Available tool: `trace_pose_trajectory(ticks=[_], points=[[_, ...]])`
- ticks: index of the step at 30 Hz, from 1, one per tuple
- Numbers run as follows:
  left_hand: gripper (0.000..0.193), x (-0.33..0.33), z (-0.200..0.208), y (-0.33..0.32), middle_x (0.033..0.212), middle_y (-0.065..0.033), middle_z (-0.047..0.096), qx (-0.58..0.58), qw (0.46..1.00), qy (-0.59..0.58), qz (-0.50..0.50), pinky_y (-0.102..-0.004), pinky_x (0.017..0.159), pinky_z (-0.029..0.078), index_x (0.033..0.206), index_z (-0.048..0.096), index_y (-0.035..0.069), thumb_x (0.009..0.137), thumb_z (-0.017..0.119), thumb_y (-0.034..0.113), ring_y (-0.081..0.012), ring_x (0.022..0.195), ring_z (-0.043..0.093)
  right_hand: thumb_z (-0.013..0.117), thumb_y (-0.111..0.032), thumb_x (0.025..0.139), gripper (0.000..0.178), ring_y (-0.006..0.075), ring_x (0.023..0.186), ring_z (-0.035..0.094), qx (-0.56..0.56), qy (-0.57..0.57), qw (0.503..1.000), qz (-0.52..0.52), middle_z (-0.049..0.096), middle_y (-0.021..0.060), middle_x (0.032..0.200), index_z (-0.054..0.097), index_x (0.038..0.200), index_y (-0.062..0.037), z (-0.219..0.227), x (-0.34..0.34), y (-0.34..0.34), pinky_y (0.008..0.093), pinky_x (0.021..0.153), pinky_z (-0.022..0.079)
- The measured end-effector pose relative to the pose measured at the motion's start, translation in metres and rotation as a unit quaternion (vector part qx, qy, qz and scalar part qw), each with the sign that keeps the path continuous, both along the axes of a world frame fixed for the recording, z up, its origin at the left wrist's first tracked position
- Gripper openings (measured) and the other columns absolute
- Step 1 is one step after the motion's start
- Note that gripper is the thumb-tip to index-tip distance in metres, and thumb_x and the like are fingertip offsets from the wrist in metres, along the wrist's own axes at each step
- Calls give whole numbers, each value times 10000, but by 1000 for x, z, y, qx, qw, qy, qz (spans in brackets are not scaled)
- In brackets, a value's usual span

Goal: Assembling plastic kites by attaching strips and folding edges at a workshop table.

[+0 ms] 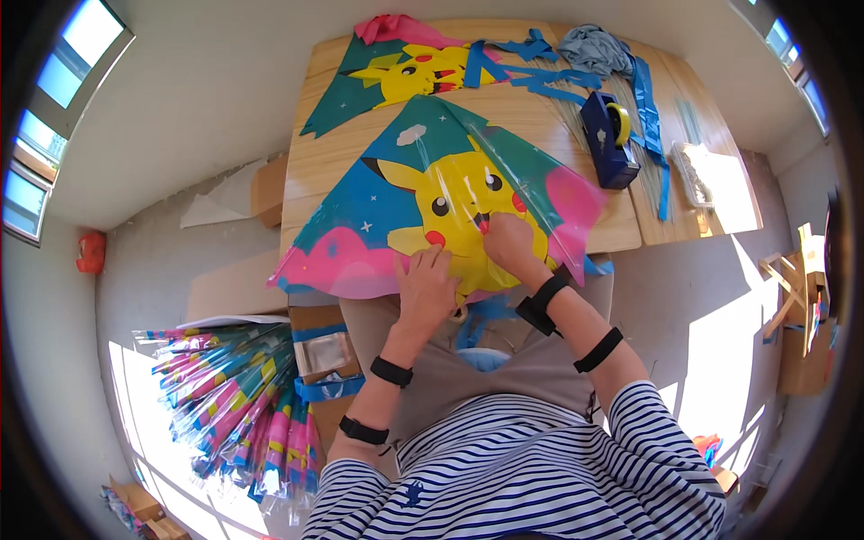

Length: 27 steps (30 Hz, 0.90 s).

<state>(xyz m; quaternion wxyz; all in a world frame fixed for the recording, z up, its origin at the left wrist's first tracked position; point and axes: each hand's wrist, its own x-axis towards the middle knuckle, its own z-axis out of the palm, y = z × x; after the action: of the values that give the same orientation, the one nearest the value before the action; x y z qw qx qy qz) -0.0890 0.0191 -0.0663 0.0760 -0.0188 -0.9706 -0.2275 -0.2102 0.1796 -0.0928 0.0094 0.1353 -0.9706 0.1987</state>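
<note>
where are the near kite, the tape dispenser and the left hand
Near kite [465, 197]: head view, on the yellow print between the two eyes.
Tape dispenser [606, 148]: head view, on its dark blue body.
Left hand [427, 286]: head view, on the back of it.

This looks like a small kite workshop: I have a printed kite [459, 189] on my wooden counter [313, 171], a tape dispenser [605, 148] on the counter's right half, plastic-wrapped bundles [236, 405] left below it, a cardboard box [804, 364] rightward.
</note>
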Motion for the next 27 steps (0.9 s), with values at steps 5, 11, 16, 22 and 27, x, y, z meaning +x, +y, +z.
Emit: trace_pose_trajectory(ticks=[5,11,16,22,27], points=[[521,-30,2,-76,1283,-197,590,116,980,130,98,-547,1087,359,1252,602,11,795,774,194,-378,1229,521,607,-65,777,65,416,721,640,-94,26,991,96,650,213,785,606,795,-2,15,63,33,519,637,483],[552,-77,49,-158,1336,-161,593,439,873,136,163,-393,1006,456,1374,527,-15,927,719,247,-278,1232,563,633,-8,756,70,370,680,572,-178,82,953,232,577,154,739,574,781,-36,95,112,47,459,602,439],[568,-63,136,-170,1193,-129,647,600,784,156,44,-378,948,503,1398,504,-15,963,683,301,-218,1123,613,626,50,713,143,341,710,550,-187,104,941,263,556,133,775,565,818,-27,135,119,72,430,626,433],[458,-34,188,-173,951,-93,692,624,755,192,-64,-389,929,535,1310,563,-12,904,735,112,-193,865,670,639,77,721,185,356,803,591,-206,129,944,223,609,152,877,543,850,-13,171,112,102,418,709,486],[436,-17,239,-115,878,-91,695,579,777,215,-119,-415,970,525,1256,587,-22,851,747,-10,-191,803,676,722,13,787,256,276,893,662,-332,29,931,152,660,142,948,619,1021,20,204,121,94,365,776,520]])
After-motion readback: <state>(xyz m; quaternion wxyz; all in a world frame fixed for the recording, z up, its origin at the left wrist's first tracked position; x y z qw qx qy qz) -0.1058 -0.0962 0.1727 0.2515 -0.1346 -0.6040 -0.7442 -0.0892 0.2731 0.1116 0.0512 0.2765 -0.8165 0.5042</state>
